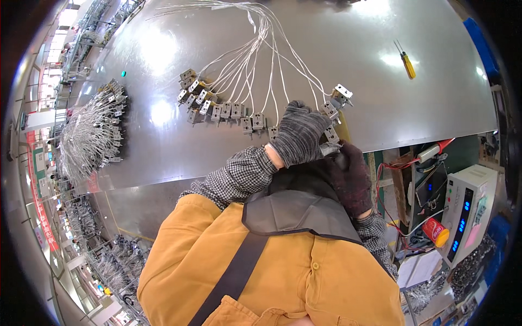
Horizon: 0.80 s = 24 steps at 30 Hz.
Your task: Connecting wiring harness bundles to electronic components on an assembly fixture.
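Handling blocks point(331, 111) (at table edge point(429, 139))

Screwdriver point(408, 65) right of wires point(264, 31); bundle point(89, 136) apparently left.

Two hands point(299, 133), over a dozen spread blocks point(259, 120), one wire heap point(89, 136), one yellow tool point(408, 66), one disc point(123, 73), one jar point(434, 230) and three meter displays point(462, 225) show.

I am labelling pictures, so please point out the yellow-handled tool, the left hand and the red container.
Yellow-handled tool point(407, 63), head view: on its handle.
Left hand point(299, 133), head view: back of the glove.
Red container point(433, 230), head view: its side wall.
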Tool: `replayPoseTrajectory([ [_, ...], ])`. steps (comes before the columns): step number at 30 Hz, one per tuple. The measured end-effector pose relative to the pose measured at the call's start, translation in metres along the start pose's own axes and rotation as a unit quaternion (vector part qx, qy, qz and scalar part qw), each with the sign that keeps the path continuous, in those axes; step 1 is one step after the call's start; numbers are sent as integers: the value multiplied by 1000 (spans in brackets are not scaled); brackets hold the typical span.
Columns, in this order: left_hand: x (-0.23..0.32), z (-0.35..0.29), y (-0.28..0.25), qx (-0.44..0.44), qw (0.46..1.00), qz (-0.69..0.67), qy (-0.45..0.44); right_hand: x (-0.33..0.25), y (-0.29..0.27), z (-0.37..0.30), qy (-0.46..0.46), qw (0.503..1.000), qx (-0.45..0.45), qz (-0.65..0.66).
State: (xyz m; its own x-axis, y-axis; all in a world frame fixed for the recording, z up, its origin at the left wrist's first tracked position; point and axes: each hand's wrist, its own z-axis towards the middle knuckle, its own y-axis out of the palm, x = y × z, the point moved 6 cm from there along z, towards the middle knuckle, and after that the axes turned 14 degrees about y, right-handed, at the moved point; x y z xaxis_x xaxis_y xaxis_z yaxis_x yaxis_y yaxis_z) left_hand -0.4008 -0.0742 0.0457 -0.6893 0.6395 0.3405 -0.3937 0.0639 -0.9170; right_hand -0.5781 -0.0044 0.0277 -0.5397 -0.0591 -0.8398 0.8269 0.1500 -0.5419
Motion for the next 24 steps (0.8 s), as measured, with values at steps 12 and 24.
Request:
replayPoseTrajectory([
  [12, -48, -55, -32, -98, 990, 1, -103, 11, 29, -5, 331, 810, -264, 406],
  [24, -4, -19, -18, 75, 996, -45, -23, 6, -38, 62, 154, 975, -26, 158],
])
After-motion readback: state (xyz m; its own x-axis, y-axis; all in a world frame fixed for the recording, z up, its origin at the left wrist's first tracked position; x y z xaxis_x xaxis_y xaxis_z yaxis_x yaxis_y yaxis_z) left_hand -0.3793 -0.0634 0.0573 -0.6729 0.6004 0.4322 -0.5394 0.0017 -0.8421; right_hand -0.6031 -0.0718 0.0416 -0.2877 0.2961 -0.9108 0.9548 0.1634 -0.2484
